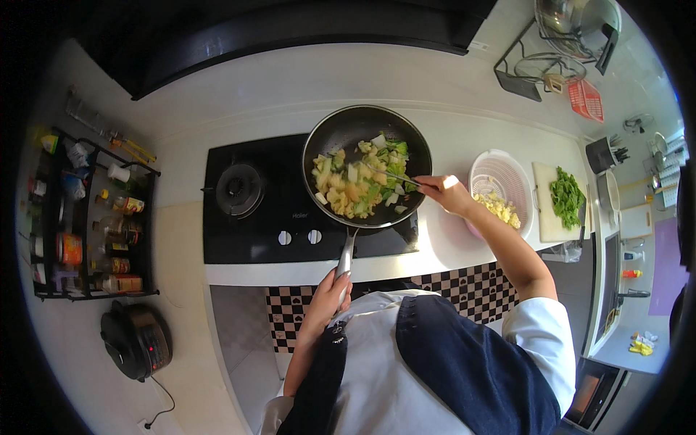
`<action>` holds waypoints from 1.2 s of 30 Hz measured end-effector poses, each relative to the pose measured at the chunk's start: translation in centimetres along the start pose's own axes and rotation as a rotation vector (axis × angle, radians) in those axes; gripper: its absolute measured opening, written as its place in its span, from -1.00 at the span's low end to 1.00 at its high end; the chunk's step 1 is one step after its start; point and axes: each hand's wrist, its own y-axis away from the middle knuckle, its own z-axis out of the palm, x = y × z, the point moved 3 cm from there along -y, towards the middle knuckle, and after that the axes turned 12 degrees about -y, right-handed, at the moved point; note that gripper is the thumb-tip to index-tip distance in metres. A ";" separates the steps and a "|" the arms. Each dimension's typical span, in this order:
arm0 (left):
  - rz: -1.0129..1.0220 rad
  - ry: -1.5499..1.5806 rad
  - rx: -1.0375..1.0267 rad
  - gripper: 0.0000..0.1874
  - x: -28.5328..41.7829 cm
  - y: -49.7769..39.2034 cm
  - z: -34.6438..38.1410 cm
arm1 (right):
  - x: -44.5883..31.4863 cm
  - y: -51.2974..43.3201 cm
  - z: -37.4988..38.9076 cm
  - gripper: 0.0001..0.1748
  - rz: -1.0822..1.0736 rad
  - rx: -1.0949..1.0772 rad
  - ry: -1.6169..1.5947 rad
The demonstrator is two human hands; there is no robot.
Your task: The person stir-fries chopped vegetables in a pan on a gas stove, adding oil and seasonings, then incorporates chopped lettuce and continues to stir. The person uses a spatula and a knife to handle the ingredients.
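A deep black frying pan (348,122) stands on the right side of the black glass gas hob (283,255). My left hand (329,298) is wrapped around its metal handle (346,255). Over the pan's right rim, my right hand (445,193) grips a thin metal utensil (399,176); its working end is down among the food and cannot be made out. Chopped green and white leafy vegetable (399,155) and yellow pieces (340,204), which look like scrambled egg or cauliflower, lie mixed in the pan.
A colander (500,163) with yellow pieces sits to the right. Beyond it, leafy greens (566,198) and a knife lie on a cutting board (546,217). At left are a free burner (237,187), a bottle rack (89,217) and an electric cooker (136,340). A range hood (293,27) overhangs the back.
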 end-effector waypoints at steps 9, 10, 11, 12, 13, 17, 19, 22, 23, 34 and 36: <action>-0.005 -0.012 -0.034 -0.82 0.0 -0.2 -0.1 | -7.1 6.0 -8.7 -0.60 -0.068 -0.099 0.717; -0.016 -0.006 -0.028 -0.82 0.0 -0.1 0.0 | -8.1 5.7 -10.1 -0.60 -0.047 -0.112 0.738; -0.009 -0.014 -0.023 -0.82 -0.1 -0.1 -0.1 | -9.2 5.4 -11.4 -0.60 -0.028 -0.126 0.757; 0.002 -0.017 -0.020 -0.82 -0.4 -0.1 -0.3 | -10.8 4.8 -12.5 -0.61 -0.020 -0.151 0.790; 0.009 -0.029 -0.024 -0.82 -0.5 -0.3 -0.3 | -10.6 4.6 -13.1 -0.61 -0.036 -0.155 0.800; -0.002 -0.028 -0.024 -0.82 -0.4 -0.1 -0.2 | -10.9 2.0 -11.6 -0.62 0.078 -0.265 0.886; -0.010 -0.026 -0.035 -0.82 -0.3 -0.2 -0.3 | -9.1 1.0 -8.8 -0.63 0.145 -0.283 0.974; -0.024 -0.008 -0.040 -0.82 -0.1 -0.2 0.0 | -5.2 -0.2 -5.2 -0.65 0.110 -0.047 0.655; -0.023 -0.014 -0.035 -0.82 -0.1 -0.2 0.0 | -3.9 -0.6 -3.5 -0.64 0.088 0.040 0.547; -0.022 -0.045 -0.047 -0.53 -0.5 -0.4 -0.4 | -0.2 -4.4 -1.2 -0.66 0.234 0.259 0.225; -0.023 -0.019 -0.037 -0.77 -0.1 -0.3 -0.2 | -1.0 -4.4 0.9 -0.67 0.149 0.235 0.158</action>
